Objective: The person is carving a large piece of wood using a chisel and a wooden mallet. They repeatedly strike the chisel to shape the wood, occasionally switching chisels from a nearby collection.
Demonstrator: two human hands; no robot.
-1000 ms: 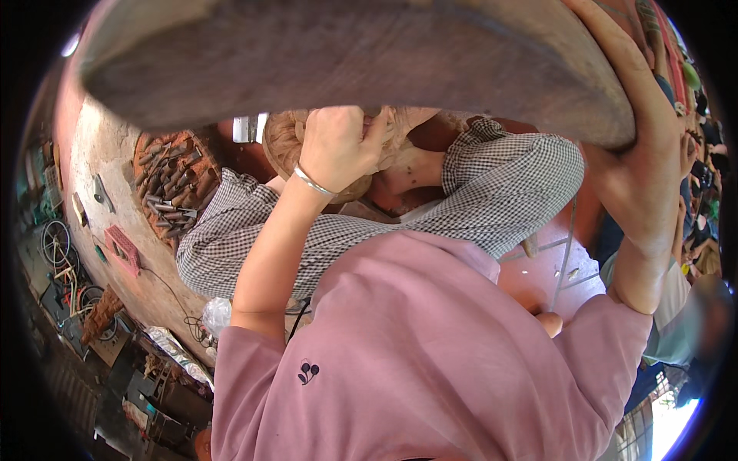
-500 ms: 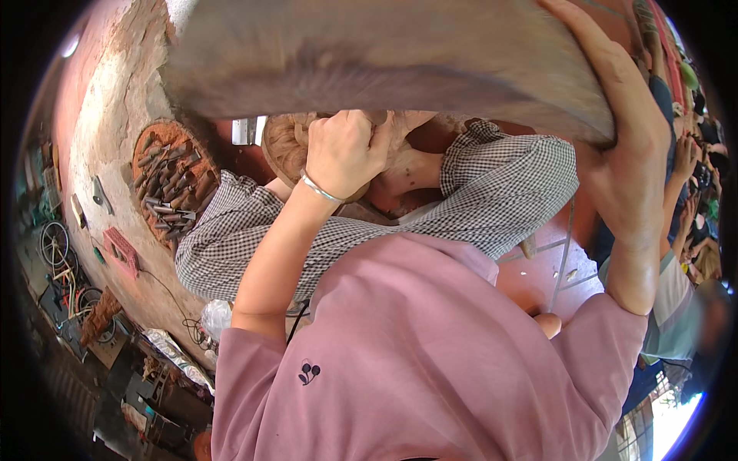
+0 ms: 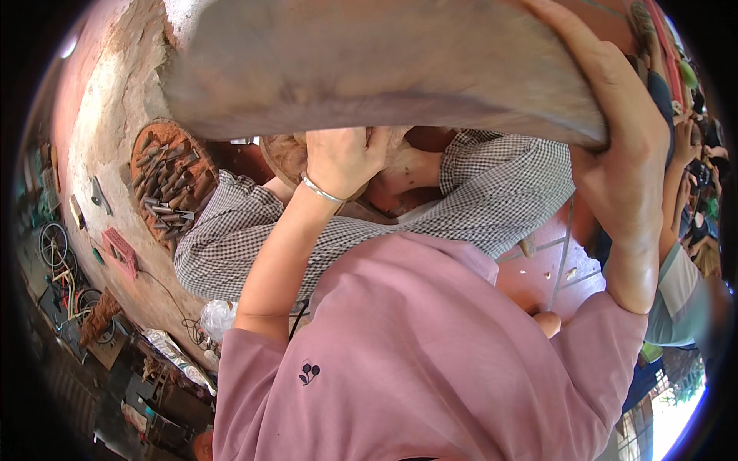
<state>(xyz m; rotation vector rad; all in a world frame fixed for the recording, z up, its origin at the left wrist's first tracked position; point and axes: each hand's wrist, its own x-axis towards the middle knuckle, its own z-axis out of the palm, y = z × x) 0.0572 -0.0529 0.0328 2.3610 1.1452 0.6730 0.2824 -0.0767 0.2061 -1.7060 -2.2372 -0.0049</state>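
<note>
A large curved wooden block [image 3: 384, 69], grey-brown and blurred, fills the top of the view close to me. My right hand [image 3: 626, 115] is closed on its right end, with the fingertips partly out of sight. Below it, my left hand [image 3: 340, 163], with a silver bangle at the wrist, is in a fist. The block hides its upper part, so what it grips does not show. Under and beside this fist lies a round carved wooden piece [image 3: 280, 160], between my legs in checked trousers.
A round tray [image 3: 142, 177] of reddish shavings with several chisels [image 3: 173, 180] stands at my left. Near it are a pink perforated basket [image 3: 120, 252] and a cable. Bicycles [image 3: 65, 269] stand farther left. Other people sit along the right edge.
The wooden block, in my right hand, has come slightly lower in the view and covers more of my left fist. My left arm has hardly moved.
</note>
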